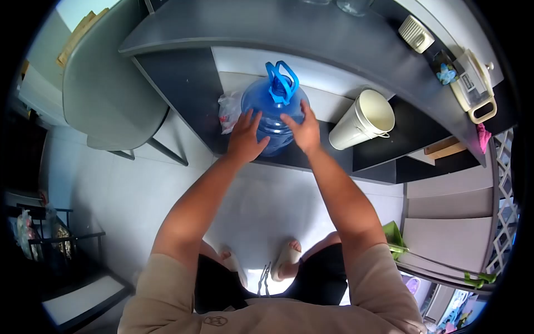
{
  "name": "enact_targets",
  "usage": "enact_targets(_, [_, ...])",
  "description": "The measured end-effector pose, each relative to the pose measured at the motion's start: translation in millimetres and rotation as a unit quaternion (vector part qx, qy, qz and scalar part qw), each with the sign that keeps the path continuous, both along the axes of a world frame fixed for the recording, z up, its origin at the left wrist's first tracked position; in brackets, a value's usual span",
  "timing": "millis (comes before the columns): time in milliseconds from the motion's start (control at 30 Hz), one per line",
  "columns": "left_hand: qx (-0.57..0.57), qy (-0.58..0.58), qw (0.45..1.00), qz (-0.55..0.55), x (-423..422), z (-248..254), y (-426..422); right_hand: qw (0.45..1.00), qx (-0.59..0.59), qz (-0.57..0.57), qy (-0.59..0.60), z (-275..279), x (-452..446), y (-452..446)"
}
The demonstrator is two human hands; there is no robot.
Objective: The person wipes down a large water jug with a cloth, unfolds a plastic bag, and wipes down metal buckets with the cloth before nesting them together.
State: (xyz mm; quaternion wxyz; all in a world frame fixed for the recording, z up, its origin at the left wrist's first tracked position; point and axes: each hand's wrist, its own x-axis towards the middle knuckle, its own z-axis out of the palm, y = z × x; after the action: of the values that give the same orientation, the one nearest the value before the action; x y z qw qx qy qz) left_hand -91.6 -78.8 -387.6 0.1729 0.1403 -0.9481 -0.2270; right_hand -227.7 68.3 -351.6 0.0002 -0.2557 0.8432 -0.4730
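A large blue water jug point(266, 123) with a bright blue carrying handle point(282, 83) at its neck stands upright on the low shelf. My left hand point(246, 138) is at the jug's near left side, fingers spread apart. On the other side, my right hand point(305, 131) has its thumb and fingers apart along the jug's near right. Both hands overlap the jug in view; whether they press on it I cannot tell. Neither hand is closed round the handle. A clear plastic bag point(229, 111) lies left of the jug.
A white bucket point(361, 119) leans right of the jug. Above runs a dark countertop point(233, 25) edge. A grey chair point(105, 83) is at left, a black rack point(55, 239) at lower left. A cream lidded container point(473, 86) sits on the counter at right.
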Motion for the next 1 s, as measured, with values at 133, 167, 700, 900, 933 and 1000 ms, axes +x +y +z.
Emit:
enact_targets(133, [-0.050,-0.024,0.998,0.001,-9.1,-37.9,5.2,0.986,-0.087,-0.020,0.140,-2.2,-27.1,-34.8])
enact_targets(167, [-0.055,-0.030,0.998,0.000,-8.1,-44.9,6.9,0.985,-0.098,-0.019,0.143,2.4,-29.4,-41.6])
enact_targets(700, [-0.141,0.238,0.960,-0.040,24.1,113.2,19.6,0.969,-0.168,0.184,0.005,55.1,40.3,27.1])
enact_targets(900, [0.145,-0.006,0.979,-0.146,12.7,118.4,45.4,0.974,-0.068,0.213,-0.020,33.5,23.0,77.8])
enact_targets(933, [0.140,-0.009,0.976,-0.164,8.0,116.4,53.1,0.972,-0.059,0.224,-0.035,34.5,21.4,89.5])
enact_targets(1000, [0.135,-0.033,0.975,-0.174,-7.6,108.7,66.7,0.974,-0.045,0.213,-0.067,35.5,18.7,112.6])
